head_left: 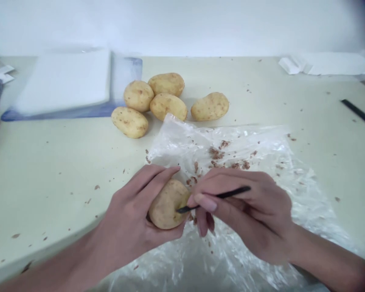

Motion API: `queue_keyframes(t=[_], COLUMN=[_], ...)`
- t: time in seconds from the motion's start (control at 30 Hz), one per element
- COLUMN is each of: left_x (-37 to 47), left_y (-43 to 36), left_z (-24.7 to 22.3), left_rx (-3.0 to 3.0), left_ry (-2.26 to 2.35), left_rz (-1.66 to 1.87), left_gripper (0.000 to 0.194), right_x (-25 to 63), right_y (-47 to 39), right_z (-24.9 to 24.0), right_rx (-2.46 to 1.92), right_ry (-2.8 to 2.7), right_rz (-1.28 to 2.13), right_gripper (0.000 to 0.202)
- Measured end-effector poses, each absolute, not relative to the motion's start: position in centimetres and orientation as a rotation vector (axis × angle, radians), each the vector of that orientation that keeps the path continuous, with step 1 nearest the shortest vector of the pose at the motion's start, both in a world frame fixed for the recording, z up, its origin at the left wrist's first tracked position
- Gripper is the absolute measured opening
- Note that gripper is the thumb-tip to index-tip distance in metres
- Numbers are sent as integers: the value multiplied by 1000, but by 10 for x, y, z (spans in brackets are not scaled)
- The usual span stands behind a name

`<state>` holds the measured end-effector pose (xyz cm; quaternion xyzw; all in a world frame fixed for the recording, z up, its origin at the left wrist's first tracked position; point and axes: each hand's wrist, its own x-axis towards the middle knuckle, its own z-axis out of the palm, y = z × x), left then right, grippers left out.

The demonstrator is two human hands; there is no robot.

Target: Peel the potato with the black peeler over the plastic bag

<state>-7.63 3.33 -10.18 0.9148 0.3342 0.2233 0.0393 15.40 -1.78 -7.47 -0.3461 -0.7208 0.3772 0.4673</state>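
Note:
A pale brown potato (167,205) rests in my left hand (134,211), whose fingers and thumb wrap round it. My right hand (246,211) pinches a thin black tool (231,192), and the tool's tip touches the potato's right side. Beneath both hands lies a crumpled clear plastic sheet (249,142) with brown peel scraps on it. Beyond the sheet sit several more potatoes, one of them (209,106) a little apart on the right and another (129,122) nearest on the left.
At the back left, a white slab (69,81) lies on a blue-edged board (130,67). White wrapping (331,63) is at the back right, with a black-handled item (357,111) nearer the right edge. Brown crumbs dot the pale table (63,162).

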Motion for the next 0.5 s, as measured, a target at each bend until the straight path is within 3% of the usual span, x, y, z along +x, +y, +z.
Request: queue_keyframes(t=[0.17, 0.33, 0.5], left_x=[-76, -79, -79], left_y=[31, 32, 32], left_z=[-103, -103, -103], left_rx=[2786, 2809, 2785], left_ry=[994, 1010, 1006], left_rz=[732, 678, 685], left_gripper=[57, 67, 65], right_x=[159, 150, 156], right_y=[-11, -18, -16], right_z=[-77, -71, -76], right_rx=[-928, -889, -936], right_ry=[-1681, -1861, -1822], right_rz=[851, 942, 758], right_gripper=[16, 11, 10])
